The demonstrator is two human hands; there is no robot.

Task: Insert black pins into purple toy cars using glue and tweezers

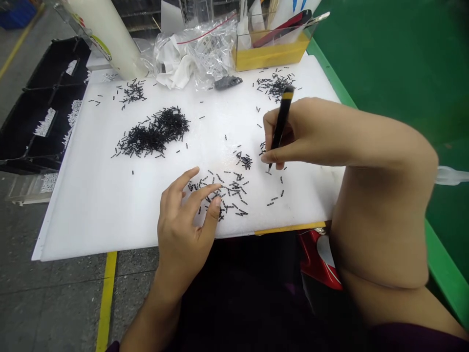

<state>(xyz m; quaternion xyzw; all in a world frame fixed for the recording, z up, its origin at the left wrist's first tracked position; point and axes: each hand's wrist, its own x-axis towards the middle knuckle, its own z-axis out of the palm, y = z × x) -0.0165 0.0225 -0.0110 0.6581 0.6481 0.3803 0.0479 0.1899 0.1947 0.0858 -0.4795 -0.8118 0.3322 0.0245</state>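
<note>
- A white board (91, 195) is filling the middle of the frame, with a green surface (388, 58) stretching along the right side.
- A black divided tray (22, 115) is sitting at the left edge, small white pieces (46, 122) lying in its compartments.
- The right hand (311, 129), right of centre, is bending at the wrist and gripping a black fine-tipped tool between thumb and fingers.
- The left hand (183, 222), lower centre, is spreading its fingers loosely and grasping nothing that I can see; I cannot tell whether its fingertips are touching the strips beneath.
- A white bottle (110, 39) is leaning at the upper left; beside it a crumpled clear bag (208, 49) is lying, and then a yellow-based clear bin (271, 56) is holding tools.
- The biggest heap of black strips (172, 124) is lying left of centre; smaller piles are sitting near the board's far edge, and a loose scatter (234, 188) is spreading around the left fingertips.
- The black fine-tipped tool (282, 117) is pointing down, its tip sitting at or just above the board; I cannot tell whether it is pinching a strip.
</note>
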